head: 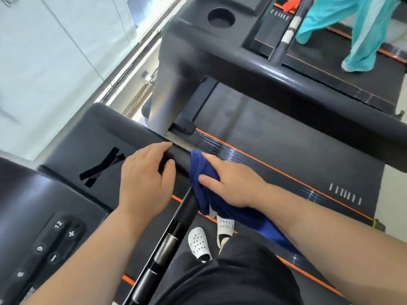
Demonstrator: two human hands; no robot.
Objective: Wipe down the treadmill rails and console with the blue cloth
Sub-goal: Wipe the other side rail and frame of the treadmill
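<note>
On rail [181, 158], just right of left grip [146, 180] | our right grip [231, 183] clamps cloth [203, 170] round it, tail hanging below | left grip curled on rail | we judge cloth soft, light; hold bunched middle

A deep blue cloth [199, 170] lies under the right hand [231, 186], over a black rail [178, 155] that the left hand [145, 177] grips. Beyond the right hand runs an orange stripe [286, 175]; below both, white hole-dotted clogs [199, 242].
</note>
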